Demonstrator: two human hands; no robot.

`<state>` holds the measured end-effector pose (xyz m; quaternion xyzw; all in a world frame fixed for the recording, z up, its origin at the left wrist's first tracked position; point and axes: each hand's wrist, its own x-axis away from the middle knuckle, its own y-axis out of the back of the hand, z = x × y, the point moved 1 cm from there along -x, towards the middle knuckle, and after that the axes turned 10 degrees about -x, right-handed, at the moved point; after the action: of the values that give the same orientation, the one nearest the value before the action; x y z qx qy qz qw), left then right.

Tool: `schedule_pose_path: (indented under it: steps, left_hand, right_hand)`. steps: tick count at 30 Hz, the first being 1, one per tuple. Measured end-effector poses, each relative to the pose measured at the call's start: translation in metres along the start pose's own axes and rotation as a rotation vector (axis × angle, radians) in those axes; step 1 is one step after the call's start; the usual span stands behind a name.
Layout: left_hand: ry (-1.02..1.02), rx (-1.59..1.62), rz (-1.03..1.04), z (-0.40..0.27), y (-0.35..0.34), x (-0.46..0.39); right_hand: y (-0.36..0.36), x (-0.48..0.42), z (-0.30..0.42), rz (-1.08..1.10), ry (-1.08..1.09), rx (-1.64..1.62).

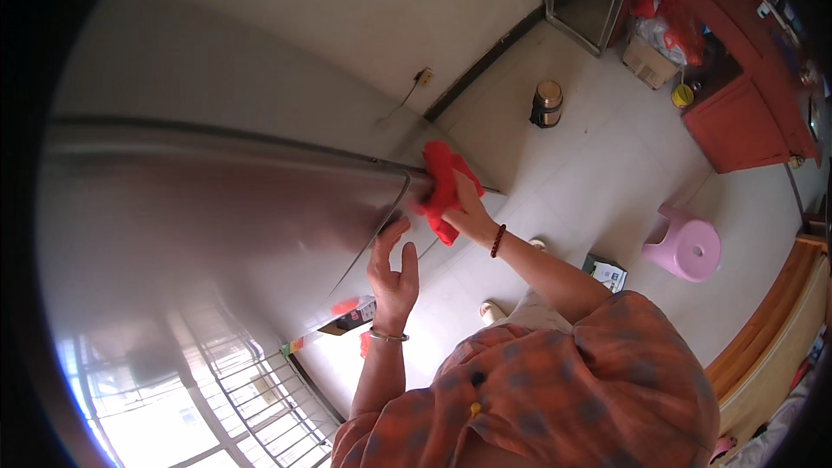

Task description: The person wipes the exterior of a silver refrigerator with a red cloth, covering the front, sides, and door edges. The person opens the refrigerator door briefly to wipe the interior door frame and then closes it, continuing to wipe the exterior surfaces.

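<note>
My right hand (472,213) grips a bunched red cloth (443,192), pressed against the edge of a glossy grey refrigerator (227,221) near a seam between its doors. A beaded bracelet circles that wrist. Lower and to the left, my left hand (394,276) is raised beside the refrigerator front, thumb and fingers apart and holding nothing. Its fingertips lie close to the door seam; whether they touch it I cannot tell. A metal bangle sits on the left wrist. The cloth hides part of the refrigerator's edge.
On the tiled floor stand a vacuum flask (547,104), a pink plastic stool (689,247) and a small box (606,271). A red wooden desk (741,123) is at the right, with a cardboard box (649,64) under it. A wall socket (424,77) holds a plugged-in cord. A barred window (260,396) is lower left.
</note>
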<state>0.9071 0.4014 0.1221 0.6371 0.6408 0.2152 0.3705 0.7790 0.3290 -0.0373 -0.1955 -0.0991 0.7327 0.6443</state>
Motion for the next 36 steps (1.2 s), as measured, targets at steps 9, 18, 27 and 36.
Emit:
schedule_pose_path:
  steps: [9, 18, 27, 36]
  left_hand:
    - [0.055, 0.166, -0.055, 0.015, 0.022, 0.018]
    - [0.128, 0.074, -0.056, 0.076, 0.057, 0.063]
    - [0.161, 0.131, -0.166, 0.117, 0.093, 0.113]
    - [0.196, 0.256, -0.218, 0.158, 0.125, 0.136]
  right_hand:
    - [-0.076, 0.004, 0.101, -0.206, 0.642, 0.353]
    - [-0.119, 0.062, 0.031, 0.047, 0.844, 0.804]
    - [-0.077, 0.015, 0.062, -0.4, 0.551, 0.4]
    - [-0.205, 0.093, 0.026, 0.232, 0.804, 0.879]
